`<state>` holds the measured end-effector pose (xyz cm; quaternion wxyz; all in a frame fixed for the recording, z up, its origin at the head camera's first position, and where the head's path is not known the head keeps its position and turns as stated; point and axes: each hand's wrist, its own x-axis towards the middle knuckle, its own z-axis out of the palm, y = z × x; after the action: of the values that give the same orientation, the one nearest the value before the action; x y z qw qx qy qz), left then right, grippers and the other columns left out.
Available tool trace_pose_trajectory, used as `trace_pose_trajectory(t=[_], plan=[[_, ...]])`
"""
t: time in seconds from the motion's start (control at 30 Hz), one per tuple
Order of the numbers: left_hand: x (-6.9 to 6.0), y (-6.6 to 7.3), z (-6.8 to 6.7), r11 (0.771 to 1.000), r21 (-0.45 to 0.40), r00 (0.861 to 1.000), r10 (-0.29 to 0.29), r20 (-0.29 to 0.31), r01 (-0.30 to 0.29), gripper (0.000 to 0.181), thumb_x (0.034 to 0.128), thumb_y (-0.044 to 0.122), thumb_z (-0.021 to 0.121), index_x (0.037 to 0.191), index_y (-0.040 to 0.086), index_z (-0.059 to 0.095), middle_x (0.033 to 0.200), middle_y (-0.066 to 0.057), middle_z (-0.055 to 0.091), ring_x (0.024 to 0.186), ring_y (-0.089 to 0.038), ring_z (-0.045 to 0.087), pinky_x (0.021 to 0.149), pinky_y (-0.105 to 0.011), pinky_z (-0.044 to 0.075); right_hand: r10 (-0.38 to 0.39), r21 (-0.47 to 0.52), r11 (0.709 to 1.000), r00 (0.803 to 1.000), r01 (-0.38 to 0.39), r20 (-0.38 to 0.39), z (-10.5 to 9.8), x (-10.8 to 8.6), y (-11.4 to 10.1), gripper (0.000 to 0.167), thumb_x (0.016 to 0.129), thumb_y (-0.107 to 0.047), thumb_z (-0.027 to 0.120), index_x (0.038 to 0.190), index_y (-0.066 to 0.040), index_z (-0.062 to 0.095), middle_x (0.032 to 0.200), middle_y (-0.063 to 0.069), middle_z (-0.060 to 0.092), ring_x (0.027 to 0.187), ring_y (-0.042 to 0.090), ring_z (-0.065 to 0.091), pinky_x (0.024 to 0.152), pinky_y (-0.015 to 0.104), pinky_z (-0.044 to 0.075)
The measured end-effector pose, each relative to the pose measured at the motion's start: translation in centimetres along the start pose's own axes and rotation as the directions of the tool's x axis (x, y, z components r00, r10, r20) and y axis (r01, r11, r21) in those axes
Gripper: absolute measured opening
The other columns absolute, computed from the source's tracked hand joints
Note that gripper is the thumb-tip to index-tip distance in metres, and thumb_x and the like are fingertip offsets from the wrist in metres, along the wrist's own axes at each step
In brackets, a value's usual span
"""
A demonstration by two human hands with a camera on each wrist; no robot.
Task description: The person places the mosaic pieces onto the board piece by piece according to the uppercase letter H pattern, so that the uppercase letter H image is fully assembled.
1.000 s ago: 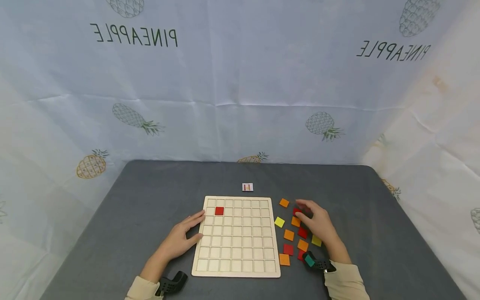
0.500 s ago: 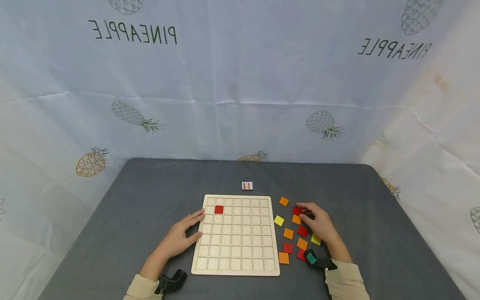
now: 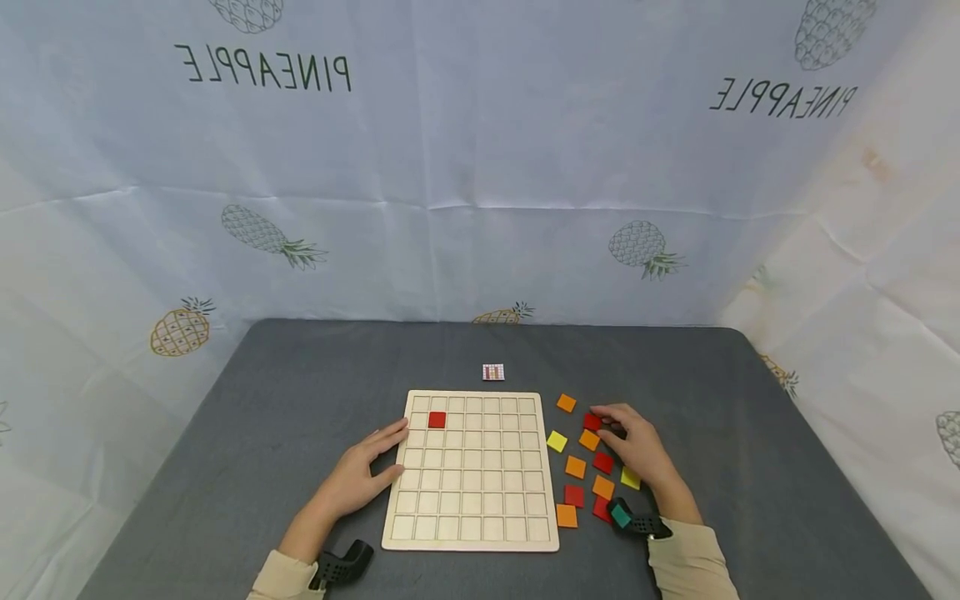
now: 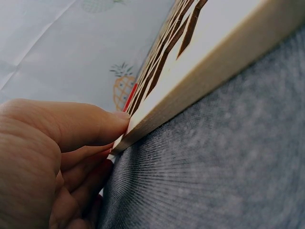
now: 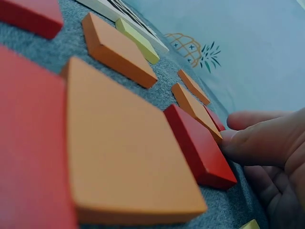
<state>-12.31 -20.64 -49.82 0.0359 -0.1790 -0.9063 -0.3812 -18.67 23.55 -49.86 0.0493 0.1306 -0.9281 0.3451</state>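
Note:
The left hand [image 3: 356, 482] lies along the left edge of a wooden grid board [image 3: 471, 546], fingers extended; in the left wrist view its thumb [image 4: 95, 125] touches the board's edge [image 4: 190, 90]. One red tile [image 3: 437, 420] sits in a cell at the board's upper left. To the board's right, the right hand [image 3: 643, 450] has index finger and thumb around a red tile [image 3: 592, 422] lying on the table. In the right wrist view that red tile [image 5: 215, 117] is partly hidden behind an orange tile [image 5: 196, 110], beside the fingertips of the right hand [image 5: 267, 143].
Several orange, red and yellow tiles lie loose right of the board, among them a yellow one [image 3: 557, 441] and an orange one [image 3: 566, 403]. A small patterned card [image 3: 492, 372] lies beyond the board on the grey table [image 3: 337, 358]. Behind hangs a pineapple-print cloth [image 3: 450, 167].
The right thumb has shifted slightly right from over the red tile to its edge, and the orange tile beside it has moved a little. The left hand stays where it was.

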Motion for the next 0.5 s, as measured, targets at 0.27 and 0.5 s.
trace_pose_trajectory(t=[0.27,0.5], plan=[[0.18,0.02,-0.11,1.000,0.009,1.000,0.001,-0.003,-0.001,0.054,0.0878,0.023,0.068,0.136,0.004,0.053,0.146,-0.007,0.045,0.133,-0.033,0.041,0.103,-0.056,0.037,0.012,-0.015,1.000,1.000,-0.012,-0.002,-0.06,0.41,-0.29,0.033,0.088,-0.008,0.066,0.121,-0.007,0.065,0.111,0.010,0.059,0.095,0.023,0.056,0.083,0.044,0.049],[-0.02,0.05,-0.01,1.000,0.004,1.000,-0.009,0.008,0.009,0.054,0.0879,0.022,0.068,0.136,0.004,0.052,0.147,-0.007,0.044,0.134,-0.034,0.041,0.104,-0.056,0.036,0.023,-0.001,1.000,0.999,-0.023,-0.025,-0.06,0.18,-0.61,0.033,0.088,-0.008,0.066,0.121,-0.006,0.065,0.112,0.011,0.057,0.096,0.025,0.058,0.086,0.046,0.051]])
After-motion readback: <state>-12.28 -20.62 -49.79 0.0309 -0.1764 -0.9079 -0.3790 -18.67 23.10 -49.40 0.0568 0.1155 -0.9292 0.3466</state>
